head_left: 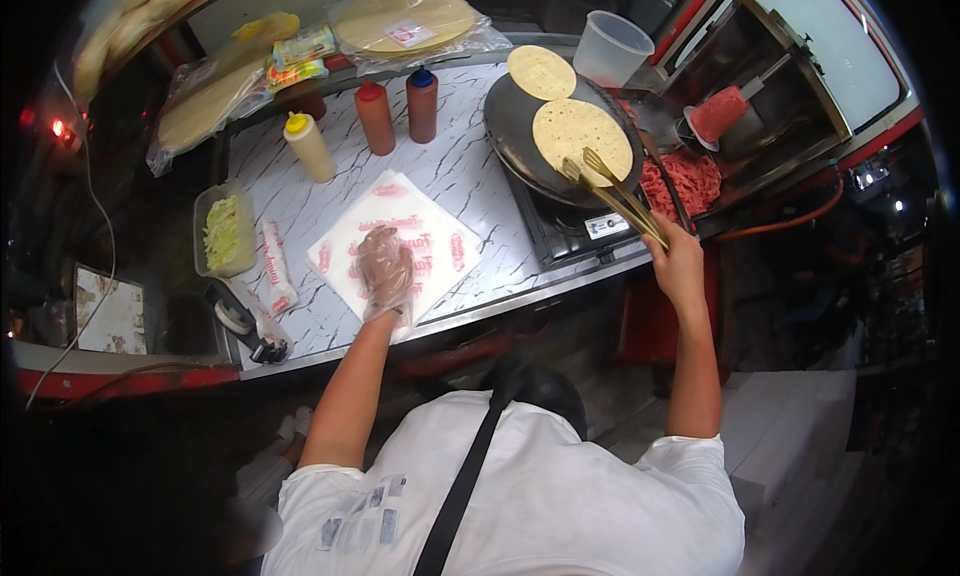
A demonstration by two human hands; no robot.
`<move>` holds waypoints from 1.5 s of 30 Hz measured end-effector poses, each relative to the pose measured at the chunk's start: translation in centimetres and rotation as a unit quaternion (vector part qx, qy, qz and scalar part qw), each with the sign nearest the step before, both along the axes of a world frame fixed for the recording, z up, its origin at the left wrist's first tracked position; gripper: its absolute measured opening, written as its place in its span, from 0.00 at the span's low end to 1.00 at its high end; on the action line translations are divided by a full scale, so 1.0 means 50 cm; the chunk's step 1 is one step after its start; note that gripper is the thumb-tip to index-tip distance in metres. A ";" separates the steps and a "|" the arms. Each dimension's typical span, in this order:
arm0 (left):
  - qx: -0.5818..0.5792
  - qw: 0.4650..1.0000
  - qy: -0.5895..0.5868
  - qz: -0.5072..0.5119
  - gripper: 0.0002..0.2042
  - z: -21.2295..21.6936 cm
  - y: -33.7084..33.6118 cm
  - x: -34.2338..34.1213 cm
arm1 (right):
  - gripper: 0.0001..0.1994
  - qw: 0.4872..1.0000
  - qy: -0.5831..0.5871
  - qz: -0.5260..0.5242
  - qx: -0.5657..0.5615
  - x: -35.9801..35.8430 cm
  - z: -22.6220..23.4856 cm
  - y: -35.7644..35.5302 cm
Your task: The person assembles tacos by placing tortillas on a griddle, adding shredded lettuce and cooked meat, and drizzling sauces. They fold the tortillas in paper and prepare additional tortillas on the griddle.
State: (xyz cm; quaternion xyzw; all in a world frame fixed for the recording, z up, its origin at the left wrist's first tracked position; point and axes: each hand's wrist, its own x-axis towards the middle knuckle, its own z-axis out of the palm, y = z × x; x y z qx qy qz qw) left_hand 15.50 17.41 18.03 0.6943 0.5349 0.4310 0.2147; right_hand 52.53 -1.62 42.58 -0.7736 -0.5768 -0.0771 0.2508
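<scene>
My left hand (384, 266), in a clear plastic glove, lies on a stack of white wrapping papers (345, 226) with red print. Its fingers rest on the sheets and hold nothing that I can see. My bare right hand (678, 261) is closed around metal tongs (628, 206). The tongs' tips are at the lower edge of a large flatbread (580, 136), on a round black griddle (510, 126). Beyond it, a smaller flatbread (542, 72) overlaps the griddle's far edge. The griddle sits over a black stove (560, 226).
A white bottle (311, 151) and red and brown sauce bottles (375, 121) stand behind the papers. At left are a tub of shredded greens (224, 231), a wrapped roll (277, 266) and a black dispenser (245, 321). Reddish shaved meat (680, 184) lies right of the griddle, below a meat cone (717, 116).
</scene>
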 end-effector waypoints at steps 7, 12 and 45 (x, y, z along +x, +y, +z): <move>-0.111 0.958 -0.263 0.035 0.25 0.030 -0.046 -0.117 | 0.25 0.941 0.330 0.077 0.016 -0.169 -0.135 0.030; -0.347 0.770 -0.531 0.073 0.31 0.086 -0.104 -0.215 | 0.18 0.760 0.625 0.058 -0.168 -0.297 -0.294 0.067; -0.339 0.824 -0.447 0.082 0.38 0.110 -0.036 -0.225 | 0.21 0.932 0.299 0.200 -0.037 -0.299 -0.368 0.261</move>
